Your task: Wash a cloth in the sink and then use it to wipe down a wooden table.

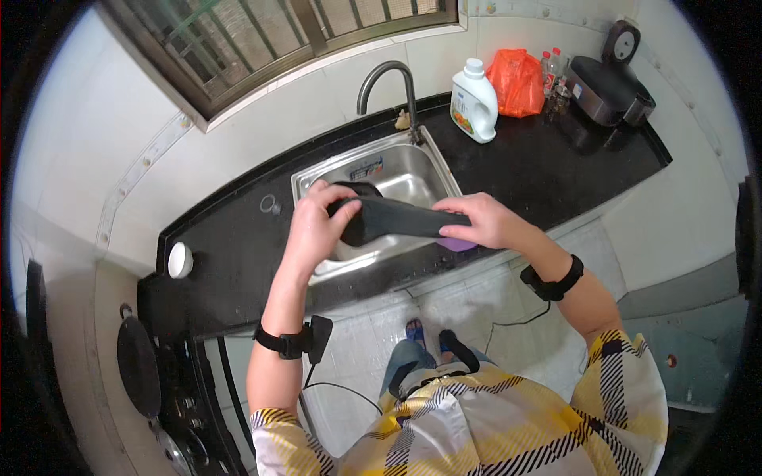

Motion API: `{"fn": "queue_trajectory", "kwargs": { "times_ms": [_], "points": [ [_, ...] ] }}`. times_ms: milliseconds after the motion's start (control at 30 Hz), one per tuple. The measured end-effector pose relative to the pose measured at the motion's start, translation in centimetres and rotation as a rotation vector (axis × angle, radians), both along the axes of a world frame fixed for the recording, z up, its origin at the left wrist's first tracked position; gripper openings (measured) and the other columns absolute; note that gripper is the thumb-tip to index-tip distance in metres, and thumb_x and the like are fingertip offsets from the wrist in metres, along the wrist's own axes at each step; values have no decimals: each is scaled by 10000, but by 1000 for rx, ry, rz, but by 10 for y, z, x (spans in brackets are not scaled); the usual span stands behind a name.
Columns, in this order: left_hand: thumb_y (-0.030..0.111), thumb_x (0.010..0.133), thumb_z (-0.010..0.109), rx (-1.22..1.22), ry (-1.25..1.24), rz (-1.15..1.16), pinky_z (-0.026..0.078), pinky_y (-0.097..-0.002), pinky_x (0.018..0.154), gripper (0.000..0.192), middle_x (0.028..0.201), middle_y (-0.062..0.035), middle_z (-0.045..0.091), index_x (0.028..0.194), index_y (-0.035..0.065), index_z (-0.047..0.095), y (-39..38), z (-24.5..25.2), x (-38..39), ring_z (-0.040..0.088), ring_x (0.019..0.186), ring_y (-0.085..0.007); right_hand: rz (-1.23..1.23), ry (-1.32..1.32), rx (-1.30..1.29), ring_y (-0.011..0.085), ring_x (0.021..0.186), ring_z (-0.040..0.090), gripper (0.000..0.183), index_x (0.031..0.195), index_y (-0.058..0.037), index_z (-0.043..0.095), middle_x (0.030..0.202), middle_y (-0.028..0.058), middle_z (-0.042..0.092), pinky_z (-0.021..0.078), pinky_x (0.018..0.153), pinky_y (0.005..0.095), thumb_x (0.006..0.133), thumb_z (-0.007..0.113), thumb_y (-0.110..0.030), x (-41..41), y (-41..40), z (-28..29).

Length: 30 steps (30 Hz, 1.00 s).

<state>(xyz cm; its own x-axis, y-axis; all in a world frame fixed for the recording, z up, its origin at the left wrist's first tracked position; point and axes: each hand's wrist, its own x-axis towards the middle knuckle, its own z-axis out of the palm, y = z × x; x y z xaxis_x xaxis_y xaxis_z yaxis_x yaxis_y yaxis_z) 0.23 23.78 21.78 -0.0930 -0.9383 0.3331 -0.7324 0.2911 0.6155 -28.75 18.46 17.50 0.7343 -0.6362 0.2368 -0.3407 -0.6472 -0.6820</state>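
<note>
Both my hands hold a dark grey, pliable piece of material (405, 217), perhaps cloth, above the stainless steel sink (411, 157). My left hand (318, 217) pinches its left end between thumb and fingers, and a darker fold hangs below. At the other end, my right hand (482, 220) grips the narrower part, so the piece spans the gap between my hands. Something purple (457, 244) shows partly below my right hand at the sink's front edge. Part of the basin is hidden behind the dark piece.
A curved faucet (387, 68) rises behind the sink. On the black counter (506, 172) stand a white detergent jug (474, 104), a red plastic bag (515, 83) and a dark appliance (607, 89). A white bowl (180, 260) lies left; a black pan (139, 363) hangs near the stove.
</note>
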Motion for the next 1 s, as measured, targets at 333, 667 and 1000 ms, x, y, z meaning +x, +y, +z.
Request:
{"fn": "queue_trajectory", "kwargs": {
  "times_ms": [333, 667, 1000],
  "points": [
    [164, 803, 719, -62, 366, 24, 464, -245, 733, 251, 877, -38, 642, 1001, 21, 663, -222, 29, 52, 576, 801, -106, -261, -379, 189, 137, 952, 559, 323, 1167, 31, 543, 1037, 91, 619, 434, 871, 278, 921, 542, -180, 53, -152, 26],
    [295, 745, 733, -6, 211, 143, 452, -355, 913, 598, 1093, -215, 620, 1239, 17, 542, -350, -16, 62, 591, 1053, -310, -456, -257, -206, 201, 927, 534, 407, 1166, -73, 584, 985, 99, 540, 430, 854, 302, 778, 693, -133, 83, -253, -4],
    [300, 903, 597, 190, 293, -102, 447, -320, 909, 499, 1125, -179, 616, 1293, 8, 489, -317, -32, 7, 591, 1029, -230, -565, -486, 149, 243, 782, 619, 299, 1108, -37, 583, 891, 137, 623, 497, 726, 336, 840, 605, -167, 69, -286, -95]
  ]
}}
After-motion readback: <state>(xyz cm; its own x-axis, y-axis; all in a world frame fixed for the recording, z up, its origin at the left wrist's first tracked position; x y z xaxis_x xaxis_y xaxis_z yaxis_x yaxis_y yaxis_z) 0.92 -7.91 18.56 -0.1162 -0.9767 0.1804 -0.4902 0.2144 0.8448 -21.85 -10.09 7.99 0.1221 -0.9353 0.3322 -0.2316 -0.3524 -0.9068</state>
